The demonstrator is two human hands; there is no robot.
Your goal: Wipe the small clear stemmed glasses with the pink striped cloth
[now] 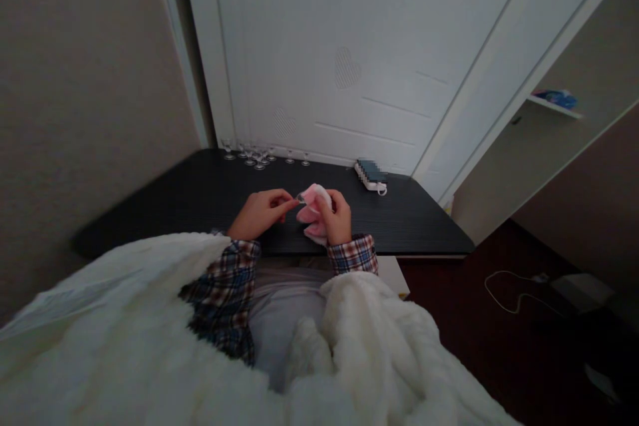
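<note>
Head view: the right hand [337, 221] is closed around a pink cloth [313, 202], soft and bunched into a rumpled wad with rounded folds. The cloth's long axis runs away from the person. Its upper lobe rises past the fingertips toward the door, and a paler tail hangs out below the heel of the hand, just over the near edge of the surface [190, 193]. Most of the cloth sits on the inner, left-facing side of that hand, between the two hands.

The left hand [260, 214] has its fingertips pinched together on a small clear piece [300, 198], glassy and glinting. It pokes rightward and meets the cloth's upper lobe. It is too small to tell its shape.

Both hands hover low over the surface, a matte black top with fine straight grain. Both sleeves [352, 254] are plaid flannel in red, navy and white. A thick, fluffy white blanket [124, 319] covers the lap.

A cluster of little stemmed glasses [258, 158], clear and shiny, stands along the far edge, well apart from the hands. To the right lies a white block [372, 178] with a blurred top. Behind it stands a smooth white panelled door [349, 46] with embossed hearts.
</note>
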